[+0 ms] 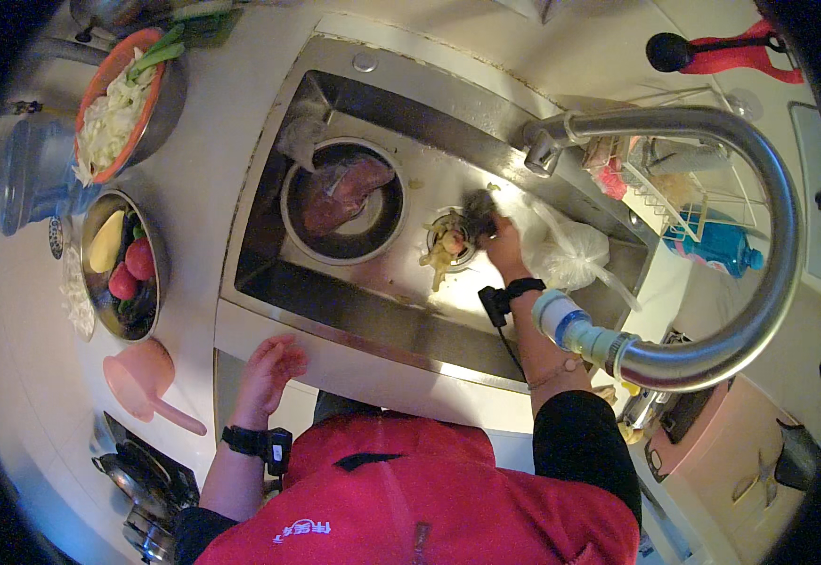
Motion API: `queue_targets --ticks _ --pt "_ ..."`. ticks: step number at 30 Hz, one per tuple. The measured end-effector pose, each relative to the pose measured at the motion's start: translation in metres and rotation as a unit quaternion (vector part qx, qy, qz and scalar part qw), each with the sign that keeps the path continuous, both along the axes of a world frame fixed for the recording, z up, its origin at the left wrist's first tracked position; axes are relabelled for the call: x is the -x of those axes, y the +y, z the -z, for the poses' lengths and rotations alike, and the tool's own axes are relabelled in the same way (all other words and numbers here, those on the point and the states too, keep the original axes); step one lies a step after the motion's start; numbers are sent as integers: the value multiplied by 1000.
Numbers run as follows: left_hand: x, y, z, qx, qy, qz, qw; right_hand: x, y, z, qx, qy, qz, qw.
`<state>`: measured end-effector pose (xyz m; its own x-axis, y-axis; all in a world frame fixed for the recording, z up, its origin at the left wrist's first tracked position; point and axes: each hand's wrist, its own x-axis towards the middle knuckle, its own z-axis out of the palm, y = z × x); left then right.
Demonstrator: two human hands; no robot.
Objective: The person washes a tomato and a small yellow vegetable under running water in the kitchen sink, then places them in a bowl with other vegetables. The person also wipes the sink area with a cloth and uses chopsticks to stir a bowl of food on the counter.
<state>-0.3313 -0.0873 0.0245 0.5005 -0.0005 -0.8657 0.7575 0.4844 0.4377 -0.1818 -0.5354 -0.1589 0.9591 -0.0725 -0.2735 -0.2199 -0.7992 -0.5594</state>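
Observation:
My right hand [506, 247] reaches into the stainless steel sink [382, 300], its fingers on a dark grey scouring pad [479, 212]; part of the pad is hidden behind them. Just left of that hand, pale peelings and food scraps [442, 254] lie over the drain. A steel bowl [343, 258] in the left part of the sink holds a piece of raw red meat [350, 194], partly in clear plastic. Right of my hand sits a crumpled clear plastic bag [573, 247]. Empty, my left hand [272, 367] hovers at the sink's front edge, fingers loosely bent and apart.
A curved steel faucet [770, 212] arches over the right side, its nozzle near my right forearm. On the left counter stand a colander of cut cabbage [117, 113], a bowl of vegetables [128, 282] and a pink ladle [145, 378]. A blue bottle [714, 244] lies at right.

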Motion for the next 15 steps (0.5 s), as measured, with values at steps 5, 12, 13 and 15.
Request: queue_targets --ticks 5,12,13,15 --pt "-3 9 4 -16 -5 20 1000 -42 -29 0 182 -86 94 975" --pt "-7 11 -5 -9 24 13 1000 -42 57 8 105 -15 -107 989" --pt "-10 13 -8 -8 18 24 1000 -49 64 1 99 -1 -57 993" --pt "-14 17 -12 -20 25 46 998 -70 75 -10 33 -132 -11 991"
